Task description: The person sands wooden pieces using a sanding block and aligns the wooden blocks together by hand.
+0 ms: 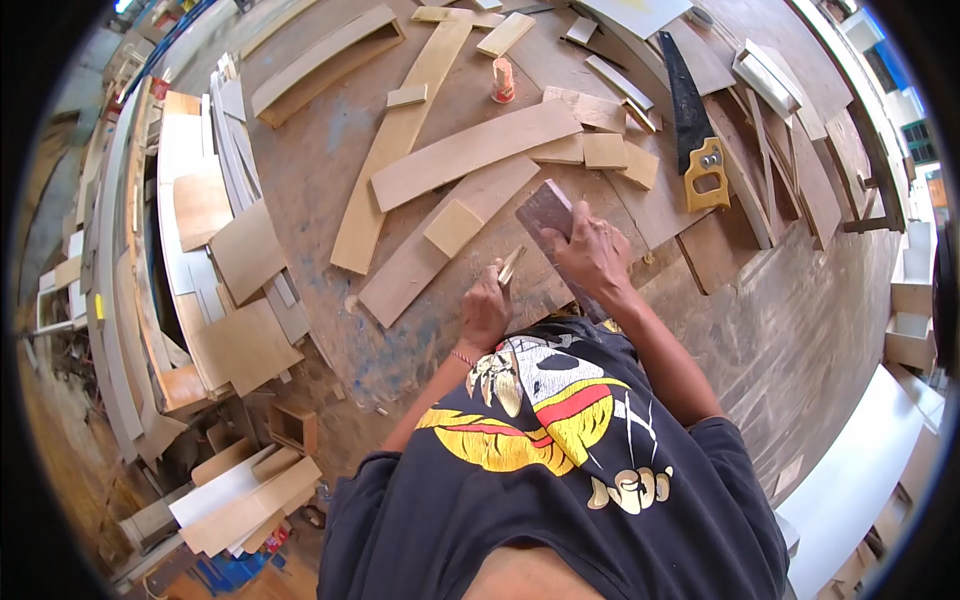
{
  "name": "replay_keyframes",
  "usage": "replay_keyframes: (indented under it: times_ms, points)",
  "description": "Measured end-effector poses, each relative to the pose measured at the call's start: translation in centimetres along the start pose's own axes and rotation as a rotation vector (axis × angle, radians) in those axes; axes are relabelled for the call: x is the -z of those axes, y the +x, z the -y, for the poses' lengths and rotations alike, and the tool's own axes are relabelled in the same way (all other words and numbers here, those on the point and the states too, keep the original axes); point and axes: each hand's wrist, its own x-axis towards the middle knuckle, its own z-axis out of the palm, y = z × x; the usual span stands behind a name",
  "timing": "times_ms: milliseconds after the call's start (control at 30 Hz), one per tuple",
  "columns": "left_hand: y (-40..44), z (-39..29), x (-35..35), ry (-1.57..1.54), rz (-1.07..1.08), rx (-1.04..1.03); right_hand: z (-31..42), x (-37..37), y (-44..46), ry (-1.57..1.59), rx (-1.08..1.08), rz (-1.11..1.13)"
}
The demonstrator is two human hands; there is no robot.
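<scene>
My right hand [592, 252] is closed around a long dark brown wooden block [543, 208], whose flat end points away from me. Close to my body, my left hand [485, 305] pinches a small, narrow, pale piece [511, 265] with a shiny edge; its exact kind is unclear. The two hands are apart, above the near part of the worktable [390, 350]. Just beyond them lie a light wooden board [480, 152], a second board [400, 287] and a small square wood block [454, 228] resting on that second board.
A handsaw [690, 120] with a yellow handle lies at the right. An orange cylindrical container [502, 80] stands farther back. Small wood blocks [605, 151] and a long strip [400, 150] lie around the boards. Panels [245, 345] are stacked at the left; a white sheet [855, 480] is at the right.
</scene>
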Motion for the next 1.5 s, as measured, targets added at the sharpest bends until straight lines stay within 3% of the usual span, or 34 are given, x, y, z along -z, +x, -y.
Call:
replay_keyframes:
  times_ms: [233,300,333,400,500,567,667,733,767,833,933,1167,1333,1400,1500]
  points:
    - [0.8,-1.1,0.5,0.161,0.229,0.096,3.2,0.3,-2.3,0.053,0.117,0.121]
    - [0.7,-0.9,0.6,0.096,0.102,-0.117,3.0,0.3,-2.9,0.066,0.144,0.095]
    - [0.8,-1.1,0.4,0.092,0.101,-0.122,3.0,0.4,-2.6,0.036,0.116,0.102]
    - [0.9,-1.6,0.2,0.125,0.159,0.054,2.5,-0.3,-1.4,0.000,0.082,0.076]
    - [1.2,-1.7,0.0,0.136,0.026,-0.085,0.8,-2.0,0.9,0.031,0.114,-0.004]
    - [1.3,-1.7,0.1,0.141,0.063,-0.065,1.2,-1.6,0.0,0.031,0.102,0.032]
    - [1.1,-1.7,0.7,0.170,0.241,0.124,3.0,0.7,-3.0,0.049,0.123,0.106]
    - [0.8,-1.0,0.8,0.096,0.185,-0.178,3.3,1.0,-3.7,0.066,0.121,0.125]
    - [0.8,-1.1,0.7,0.095,0.187,-0.182,3.3,0.9,-3.4,0.066,0.118,0.122]
    - [1.4,-1.3,0.7,0.112,0.185,-0.057,3.3,0.7,-2.5,0.062,0.106,0.110]
    - [0.7,-0.8,0.0,0.131,0.042,-0.134,3.9,1.6,-2.1,0.125,0.012,0.058]
    - [0.9,-0.9,0.2,0.081,0.180,-0.054,3.1,0.7,-2.1,0.041,0.104,0.072]
    - [1.3,-1.8,0.9,0.046,0.134,0.091,3.4,-1.0,-0.5,0.059,0.151,0.006]
    - [1.1,-1.2,0.7,0.044,0.117,0.089,4.0,-0.3,-2.3,0.046,0.173,0.088]
    - [0.6,-0.8,0.4,0.032,0.083,0.079,3.1,-1.1,-2.0,0.048,0.142,0.041]
